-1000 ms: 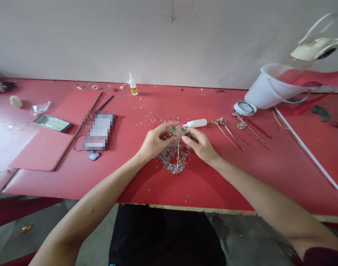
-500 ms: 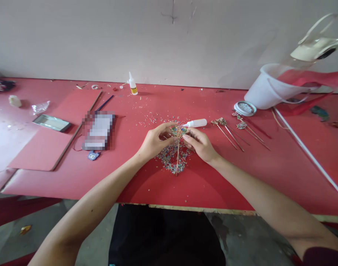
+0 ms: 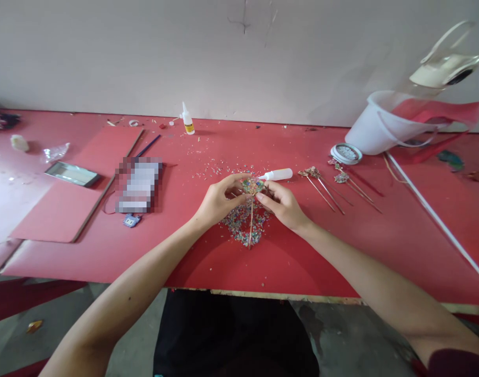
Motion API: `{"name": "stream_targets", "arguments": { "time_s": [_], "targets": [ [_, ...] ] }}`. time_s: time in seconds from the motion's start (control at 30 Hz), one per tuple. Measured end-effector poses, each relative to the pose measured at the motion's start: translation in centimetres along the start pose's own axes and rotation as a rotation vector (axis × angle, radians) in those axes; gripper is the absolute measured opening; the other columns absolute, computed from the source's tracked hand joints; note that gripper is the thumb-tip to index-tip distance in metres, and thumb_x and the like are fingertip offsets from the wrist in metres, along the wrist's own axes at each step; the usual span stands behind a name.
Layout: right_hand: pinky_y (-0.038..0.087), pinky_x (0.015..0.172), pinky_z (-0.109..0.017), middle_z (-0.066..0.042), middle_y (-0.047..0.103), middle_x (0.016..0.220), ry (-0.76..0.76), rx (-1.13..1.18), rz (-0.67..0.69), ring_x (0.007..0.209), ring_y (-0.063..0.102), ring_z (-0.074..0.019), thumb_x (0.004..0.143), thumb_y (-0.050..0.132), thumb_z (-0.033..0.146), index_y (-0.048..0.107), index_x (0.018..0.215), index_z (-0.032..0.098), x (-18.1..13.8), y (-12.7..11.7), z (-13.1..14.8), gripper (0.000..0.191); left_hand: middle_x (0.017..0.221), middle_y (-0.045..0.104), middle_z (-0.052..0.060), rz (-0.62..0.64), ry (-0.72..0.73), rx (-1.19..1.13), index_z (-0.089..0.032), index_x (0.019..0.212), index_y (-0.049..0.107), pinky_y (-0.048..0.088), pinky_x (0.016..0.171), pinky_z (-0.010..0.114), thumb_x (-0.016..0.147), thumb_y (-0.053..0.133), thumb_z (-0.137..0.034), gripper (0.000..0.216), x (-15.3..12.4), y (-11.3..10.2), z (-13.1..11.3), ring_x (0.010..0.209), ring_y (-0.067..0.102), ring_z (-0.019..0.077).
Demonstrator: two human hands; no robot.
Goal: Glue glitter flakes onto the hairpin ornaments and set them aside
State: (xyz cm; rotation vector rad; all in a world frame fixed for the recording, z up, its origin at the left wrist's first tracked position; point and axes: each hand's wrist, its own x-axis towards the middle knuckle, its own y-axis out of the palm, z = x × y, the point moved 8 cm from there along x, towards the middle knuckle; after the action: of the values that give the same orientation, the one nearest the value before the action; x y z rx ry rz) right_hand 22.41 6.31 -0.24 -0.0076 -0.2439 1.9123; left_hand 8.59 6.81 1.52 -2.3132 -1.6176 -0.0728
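Both hands meet over the middle of the red table [image 3: 302,262]. My left hand [image 3: 219,199] and my right hand [image 3: 282,204] pinch the colourful decorated head of a thin gold hair stick [image 3: 252,184], whose stem [image 3: 251,225] hangs down toward me. Under it lies a heap of small multicoloured chips [image 3: 243,225]. A small white glue bottle [image 3: 277,174] lies on its side just beyond my right hand.
Several finished decorated sticks [image 3: 325,186] lie to the right, beside a round tin [image 3: 345,153] and a white bucket [image 3: 384,123]. An upright glue bottle [image 3: 188,120] stands at the back. A pixelated flat object [image 3: 139,184], a metal tray [image 3: 71,174] and a red board [image 3: 78,193] are at left.
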Motion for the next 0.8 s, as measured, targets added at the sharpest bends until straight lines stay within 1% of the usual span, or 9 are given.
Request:
{"name": "stream_targets", "arguments": {
  "time_s": [0.13,0.3,0.43,0.57,0.8],
  "targets": [
    [0.025,0.053,-0.028,0.005,0.037,0.066,-0.004,-0.01,0.002,0.058,0.033,-0.0089,0.088,0.06,0.041,0.05,0.081,0.021,0.01,-0.02,0.13,0.023,0.078,0.058,-0.002,-0.01,-0.008,0.005,-0.017,0.124,0.057,0.048,0.064,0.02,0.081,0.068,-0.018,0.045,0.01,-0.11,-0.11,0.067,0.056,0.0082],
    [0.031,0.058,-0.027,0.003,0.044,0.07,-0.028,-0.055,-0.012,0.064,0.04,-0.0105,0.086,0.062,0.038,0.053,0.08,0.019,0.09,-0.15,0.4,0.021,0.075,0.059,-0.002,-0.017,-0.005,-0.018,-0.017,0.123,0.057,0.047,0.062,0.02,0.081,0.068,-0.019,0.043,0.11,-0.32,-0.13,0.064,0.055,0.0078],
    [0.03,0.058,-0.028,0.003,0.046,0.07,-0.028,-0.091,-0.035,0.063,0.04,-0.0106,0.086,0.062,0.038,0.054,0.079,0.02,0.16,-0.3,0.23,0.021,0.078,0.063,0.0,-0.017,-0.024,-0.048,-0.015,0.122,0.057,0.048,0.061,0.02,0.08,0.069,-0.02,0.044,0.17,-0.44,0.07,0.066,0.058,0.009],
    [0.028,0.056,-0.028,0.003,0.044,0.067,-0.019,-0.08,-0.053,0.061,0.038,-0.0099,0.086,0.062,0.039,0.054,0.078,0.02,0.16,-0.39,0.08,0.023,0.08,0.065,0.001,-0.02,-0.022,-0.071,-0.015,0.123,0.057,0.05,0.064,0.022,0.08,0.069,-0.018,0.044,0.15,-0.53,0.07,0.067,0.062,0.0097],
    [0.024,0.052,-0.029,0.006,0.036,0.06,-0.009,0.001,-0.087,0.054,0.03,-0.0085,0.088,0.062,0.04,0.052,0.074,0.02,0.13,-0.61,0.12,0.026,0.078,0.064,0.0,-0.024,-0.032,-0.094,-0.015,0.123,0.057,0.052,0.065,0.022,0.08,0.07,-0.02,0.045,0.21,-0.73,0.12,0.067,0.062,0.0094]
  ]
}}
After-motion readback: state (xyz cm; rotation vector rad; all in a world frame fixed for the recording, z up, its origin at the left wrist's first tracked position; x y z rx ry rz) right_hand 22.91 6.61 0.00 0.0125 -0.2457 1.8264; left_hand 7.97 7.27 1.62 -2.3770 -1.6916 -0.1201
